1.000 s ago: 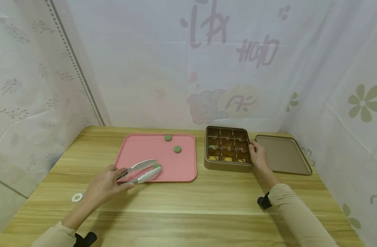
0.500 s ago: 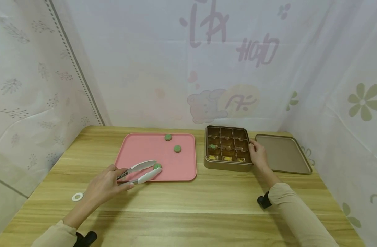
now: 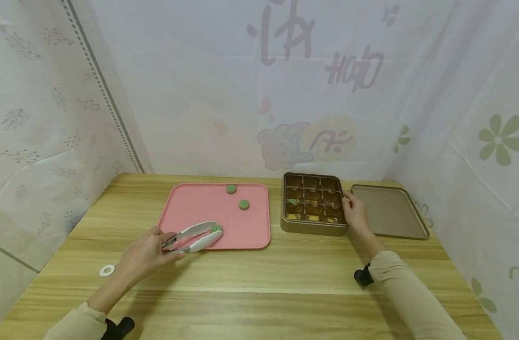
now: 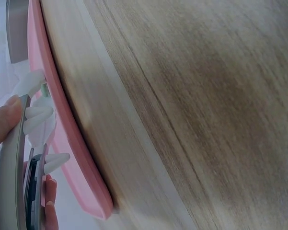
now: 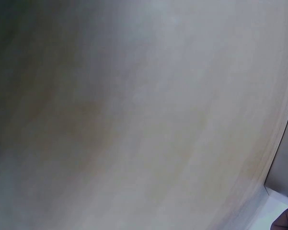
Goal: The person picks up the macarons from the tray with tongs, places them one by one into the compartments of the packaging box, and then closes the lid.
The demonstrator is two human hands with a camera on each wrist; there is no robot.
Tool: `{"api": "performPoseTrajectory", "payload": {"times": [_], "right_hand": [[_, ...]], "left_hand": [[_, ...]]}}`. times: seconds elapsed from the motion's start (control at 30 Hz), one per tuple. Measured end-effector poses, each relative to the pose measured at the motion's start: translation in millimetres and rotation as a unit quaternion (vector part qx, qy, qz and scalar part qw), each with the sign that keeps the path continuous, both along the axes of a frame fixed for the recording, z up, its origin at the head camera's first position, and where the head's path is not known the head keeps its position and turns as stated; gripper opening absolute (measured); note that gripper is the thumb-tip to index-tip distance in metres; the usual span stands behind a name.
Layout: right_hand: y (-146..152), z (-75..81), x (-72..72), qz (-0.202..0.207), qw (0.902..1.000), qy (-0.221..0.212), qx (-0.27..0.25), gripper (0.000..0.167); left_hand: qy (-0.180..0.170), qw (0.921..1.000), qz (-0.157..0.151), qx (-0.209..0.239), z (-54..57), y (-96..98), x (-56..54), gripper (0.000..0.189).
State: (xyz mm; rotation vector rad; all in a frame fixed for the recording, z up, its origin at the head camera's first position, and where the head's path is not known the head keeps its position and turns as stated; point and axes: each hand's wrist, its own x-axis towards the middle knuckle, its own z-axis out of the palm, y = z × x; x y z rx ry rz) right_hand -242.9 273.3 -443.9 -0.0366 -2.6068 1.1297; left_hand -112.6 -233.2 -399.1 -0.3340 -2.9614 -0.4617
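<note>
My left hand [image 3: 141, 254] holds a pair of metal tongs [image 3: 205, 241] with white tips. The tips lie on both sides of a round green cake [image 3: 216, 228] near the front of a pink tray [image 3: 187, 198]. In the left wrist view, the thumb and fingers squeeze the tongs' arms [image 4: 10, 177]. My right hand [image 3: 356, 215] grips the right wall of a bronze box [image 3: 314, 229] with a divided insert. A green piece [image 3: 292, 201] lies in its left middle compartment, and yellow pieces [image 3: 313, 218] lie in the front row.
Two more green cakes [image 3: 244, 205] lie toward the back right of the tray. A flat bronze lid [image 3: 388, 212] lies right of the box. A white ring [image 3: 107, 270] shows beside my left wrist. Patterned cloth [image 3: 199, 94] hangs behind and at both sides of the wooden table [image 3: 259, 302].
The tongs' tips have drawn slightly closer around the front green cake. Both hands have stayed nearly in place, and the box has not visibly moved.
</note>
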Motion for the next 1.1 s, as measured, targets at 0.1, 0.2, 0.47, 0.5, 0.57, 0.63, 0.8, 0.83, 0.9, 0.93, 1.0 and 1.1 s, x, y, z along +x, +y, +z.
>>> {"api": "performPoseTrajectory", "payload": {"times": [0.1, 0.2, 0.47, 0.5, 0.57, 0.63, 0.8, 0.83, 0.9, 0.93, 1.0, 1.1], "right_hand": [[-0.2, 0.3, 0.4, 0.001, 1.0, 0.001, 0.0, 0.037], [0.1, -0.2, -0.1, 0.001, 1.0, -0.001, 0.0, 0.037], [0.7, -1.5, -1.3, 0.002, 1.0, -0.007, -0.003, 0.037], [0.8, -1.4, -1.3, 0.002, 1.0, -0.007, -0.003, 0.037], [0.8, -1.2, -1.2, 0.002, 1.0, -0.009, -0.002, 0.037], [0.9, -1.2, -1.1, 0.001, 0.9999, -0.013, -0.003, 0.037], [0.9, -1.6, -0.9, 0.0, 0.9998, -0.019, -0.004, 0.038], [0.8, -1.7, -0.9, 0.0, 0.9998, -0.019, -0.003, 0.038], [1.1, -2.1, -1.3, 0.001, 0.9998, -0.019, -0.004, 0.038], [1.2, -2.2, -1.3, 0.001, 0.9998, -0.019, -0.004, 0.038], [1.3, -1.9, -1.0, 0.002, 0.9998, -0.02, -0.004, 0.038], [1.5, -1.8, -0.7, 0.003, 0.9997, -0.025, -0.003, 0.038]], "left_hand": [[0.001, 1.0, -0.001, 0.001, -0.5, 0.1, 0.2, 0.055], [0.006, 1.0, -0.001, 0.001, -0.8, 0.2, 0.5, 0.054], [0.004, 1.0, 0.001, 0.004, -1.5, 0.9, 0.8, 0.054], [0.004, 1.0, 0.002, 0.006, -1.7, 1.0, 0.7, 0.054], [0.004, 1.0, 0.003, 0.007, -2.4, 1.1, 0.7, 0.054], [0.007, 0.9999, 0.003, 0.009, -3.1, 1.2, 0.6, 0.055], [0.015, 0.9998, 0.003, 0.011, -4.0, 1.6, -0.5, 0.057], [0.015, 0.9998, 0.003, 0.012, -3.8, 1.9, -0.8, 0.058], [0.013, 0.9998, 0.007, 0.016, -3.0, 2.7, -1.6, 0.06], [0.011, 0.9997, 0.009, 0.018, -2.4, 3.3, -2.0, 0.061], [0.007, 0.9997, 0.012, 0.021, -1.0, 4.6, -3.4, 0.063], [0.001, 0.9995, 0.016, 0.026, 1.1, 7.1, -6.3, 0.064]]}}
